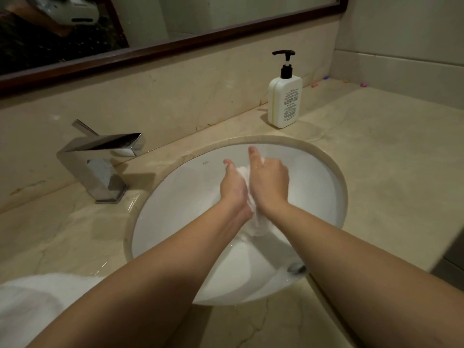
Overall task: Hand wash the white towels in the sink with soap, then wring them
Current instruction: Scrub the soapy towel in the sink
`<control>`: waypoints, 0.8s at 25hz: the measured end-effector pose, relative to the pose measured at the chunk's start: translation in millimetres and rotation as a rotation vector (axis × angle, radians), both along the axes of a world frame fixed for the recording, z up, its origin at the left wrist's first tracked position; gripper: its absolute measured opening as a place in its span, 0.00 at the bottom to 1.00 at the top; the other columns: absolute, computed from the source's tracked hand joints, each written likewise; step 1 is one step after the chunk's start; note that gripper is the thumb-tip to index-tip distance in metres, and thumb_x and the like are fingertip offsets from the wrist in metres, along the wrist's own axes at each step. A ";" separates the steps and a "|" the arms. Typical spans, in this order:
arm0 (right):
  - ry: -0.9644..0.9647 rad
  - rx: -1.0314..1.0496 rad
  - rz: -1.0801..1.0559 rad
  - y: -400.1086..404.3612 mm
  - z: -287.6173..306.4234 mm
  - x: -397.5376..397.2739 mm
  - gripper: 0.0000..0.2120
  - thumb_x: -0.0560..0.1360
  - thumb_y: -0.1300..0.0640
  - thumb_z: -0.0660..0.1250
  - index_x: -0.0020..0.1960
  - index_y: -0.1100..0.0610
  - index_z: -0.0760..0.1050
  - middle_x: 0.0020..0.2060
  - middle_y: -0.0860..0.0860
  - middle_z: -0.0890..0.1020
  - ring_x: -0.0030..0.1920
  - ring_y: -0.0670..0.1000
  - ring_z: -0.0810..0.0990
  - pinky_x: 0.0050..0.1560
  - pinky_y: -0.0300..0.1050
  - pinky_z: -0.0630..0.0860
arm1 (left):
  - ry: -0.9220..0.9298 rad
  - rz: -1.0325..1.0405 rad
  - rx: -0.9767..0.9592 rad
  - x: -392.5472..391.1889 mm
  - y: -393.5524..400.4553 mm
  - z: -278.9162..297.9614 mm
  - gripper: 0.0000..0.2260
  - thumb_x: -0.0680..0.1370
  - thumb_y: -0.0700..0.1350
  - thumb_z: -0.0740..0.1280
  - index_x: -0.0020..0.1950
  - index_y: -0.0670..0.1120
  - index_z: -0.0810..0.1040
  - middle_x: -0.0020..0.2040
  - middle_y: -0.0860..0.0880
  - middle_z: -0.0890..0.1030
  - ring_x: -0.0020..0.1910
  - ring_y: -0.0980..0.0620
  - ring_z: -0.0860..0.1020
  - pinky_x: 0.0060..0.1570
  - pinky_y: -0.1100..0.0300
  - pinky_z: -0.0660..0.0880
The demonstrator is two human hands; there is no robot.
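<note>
Over the middle of the white sink, both hands were pressed together around a wet white towel. The left hand lay against the towel's left side with its fingers curled onto the cloth, and the right hand clasped the right side, fingers wrapped over it and thumb pointing toward twelve o'clock. The towel's lower end hung out below the wrists toward the drain at five o'clock. A second white towel lay heaped on the counter at eight o'clock from the sink. The tap stood at ten o'clock, and a soap bottle with a black pump stood at one o'clock.
</note>
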State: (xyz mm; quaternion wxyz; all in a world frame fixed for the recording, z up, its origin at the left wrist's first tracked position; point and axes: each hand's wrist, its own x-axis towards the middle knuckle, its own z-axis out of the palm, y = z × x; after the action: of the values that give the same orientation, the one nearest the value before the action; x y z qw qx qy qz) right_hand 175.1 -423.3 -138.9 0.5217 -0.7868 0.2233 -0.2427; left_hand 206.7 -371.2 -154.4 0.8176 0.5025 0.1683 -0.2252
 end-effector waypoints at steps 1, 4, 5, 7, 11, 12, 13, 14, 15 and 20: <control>0.008 0.006 0.041 2.0 -1.8 -0.5 0.28 0.82 0.40 0.58 0.29 0.55 0.71 0.33 0.58 0.81 0.38 0.58 0.79 0.40 0.49 0.71 | -0.013 0.004 -0.036 1.0 -0.5 -1.0 0.32 0.83 0.67 0.54 0.43 0.42 0.82 0.35 0.44 0.84 0.36 0.48 0.84 0.42 0.57 0.76; 0.023 -0.031 0.018 -5.3 -0.2 -1.1 0.28 0.82 0.40 0.58 0.28 0.54 0.69 0.32 0.57 0.80 0.36 0.57 0.78 0.40 0.48 0.69 | -0.005 -0.070 -0.043 -1.5 -1.0 -1.4 0.33 0.82 0.68 0.53 0.46 0.40 0.82 0.37 0.43 0.85 0.35 0.48 0.85 0.44 0.56 0.77; 0.027 -0.032 -0.043 -8.8 0.7 -1.3 0.29 0.83 0.40 0.57 0.28 0.55 0.70 0.31 0.57 0.79 0.36 0.57 0.78 0.40 0.48 0.68 | 0.001 -0.107 -0.020 -2.5 -1.2 -3.3 0.34 0.81 0.69 0.53 0.52 0.39 0.82 0.42 0.41 0.86 0.41 0.46 0.86 0.46 0.55 0.78; 0.028 -0.046 -0.025 -1.6 0.4 -1.5 0.30 0.82 0.38 0.56 0.33 0.59 0.75 0.33 0.56 0.81 0.37 0.57 0.79 0.40 0.47 0.69 | -0.047 -0.097 0.027 -0.3 2.7 -6.0 0.32 0.82 0.68 0.54 0.52 0.41 0.80 0.40 0.45 0.86 0.43 0.48 0.85 0.46 0.55 0.78; 0.082 -0.126 -0.006 1.8 -5.6 2.0 0.31 0.82 0.37 0.56 0.42 0.62 0.82 0.40 0.60 0.84 0.44 0.61 0.81 0.44 0.49 0.74 | -0.016 -0.082 -0.031 1.3 2.2 -4.6 0.31 0.83 0.68 0.52 0.49 0.42 0.80 0.38 0.44 0.85 0.39 0.49 0.84 0.48 0.56 0.77; 0.107 -0.096 -0.088 -12.9 -3.8 5.4 0.31 0.82 0.38 0.56 0.40 0.62 0.80 0.39 0.60 0.83 0.44 0.61 0.82 0.43 0.49 0.73 | 0.003 -0.124 -0.029 -4.2 -1.7 -0.6 0.35 0.81 0.70 0.52 0.57 0.40 0.81 0.47 0.41 0.86 0.46 0.45 0.85 0.55 0.53 0.78; 0.129 -0.046 -0.124 -25.4 -2.1 6.0 0.30 0.83 0.39 0.56 0.36 0.61 0.77 0.36 0.58 0.82 0.41 0.60 0.82 0.40 0.48 0.73 | 0.013 -0.165 -0.021 -7.5 -5.8 0.6 0.37 0.79 0.72 0.53 0.62 0.41 0.81 0.52 0.40 0.86 0.50 0.43 0.85 0.59 0.50 0.78; 0.122 -0.006 -0.100 -30.4 -2.9 4.7 0.29 0.83 0.39 0.57 0.32 0.59 0.74 0.33 0.56 0.80 0.38 0.58 0.81 0.38 0.48 0.72 | -0.006 -0.165 0.050 -6.6 -7.7 -1.3 0.38 0.78 0.74 0.53 0.63 0.42 0.81 0.53 0.40 0.86 0.51 0.42 0.85 0.59 0.49 0.78; 0.092 0.018 -0.050 -26.1 -2.6 1.3 0.29 0.82 0.40 0.58 0.30 0.58 0.70 0.29 0.54 0.78 0.34 0.56 0.78 0.37 0.47 0.70 | -0.042 -0.137 0.142 -4.0 -4.2 -2.7 0.37 0.78 0.74 0.53 0.62 0.43 0.81 0.50 0.41 0.87 0.50 0.42 0.86 0.57 0.49 0.80; 0.092 0.142 0.136 14.1 14.2 -18.6 0.29 0.81 0.37 0.57 0.30 0.56 0.69 0.27 0.51 0.75 0.32 0.53 0.74 0.38 0.47 0.70 | -0.154 -0.136 0.392 12.4 30.1 15.1 0.33 0.79 0.71 0.56 0.55 0.42 0.82 0.44 0.44 0.87 0.46 0.44 0.86 0.51 0.51 0.83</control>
State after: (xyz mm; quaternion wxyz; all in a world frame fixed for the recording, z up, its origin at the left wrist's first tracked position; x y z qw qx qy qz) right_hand 156.5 -409.2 -124.7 0.5807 -0.7714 0.2098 -0.1539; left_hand 219.1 -341.1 -139.3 0.6976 0.6778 0.1120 -0.2037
